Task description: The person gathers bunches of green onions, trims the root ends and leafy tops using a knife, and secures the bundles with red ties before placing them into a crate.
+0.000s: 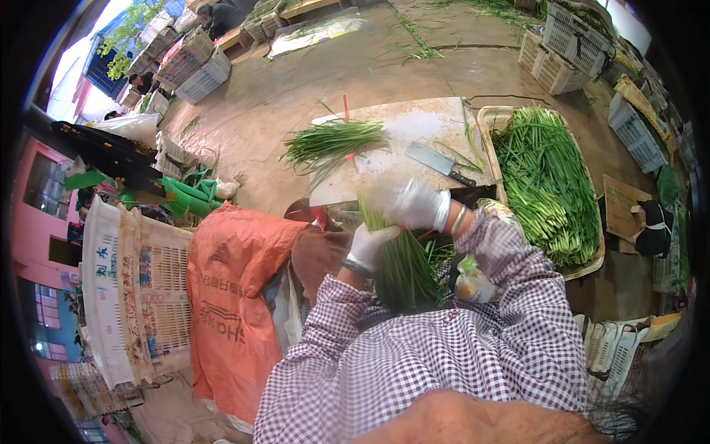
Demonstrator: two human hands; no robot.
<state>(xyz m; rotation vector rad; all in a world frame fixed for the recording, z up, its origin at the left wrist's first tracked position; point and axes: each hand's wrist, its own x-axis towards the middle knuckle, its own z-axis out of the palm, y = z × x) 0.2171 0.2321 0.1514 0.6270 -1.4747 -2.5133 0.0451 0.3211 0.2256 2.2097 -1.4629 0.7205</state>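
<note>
Stalks of long, slender green vegetable fill the white-gloved left hand, which is closed round them, the dark green ends spreading below it. The white-gloved right hand is just beside it, near the upper end, too blurred to tell whether it grips anything.

Just beyond, on a flat, white, stained surface, one gathered green bunch lies at the left (a thin red strip shows there, though whether it ties anything is unclear). A broad-bladed metal knife with a dark handle lies to the right, a few loose green stalks near it.

Right of the surface, a cream rectangular plastic tray carries a deep heap of greens.

The work looks partway along: one bunch set down, another in hand and apparently unfinished, the heap left to handle. Farther out stand light slatted plastic crates.
</note>
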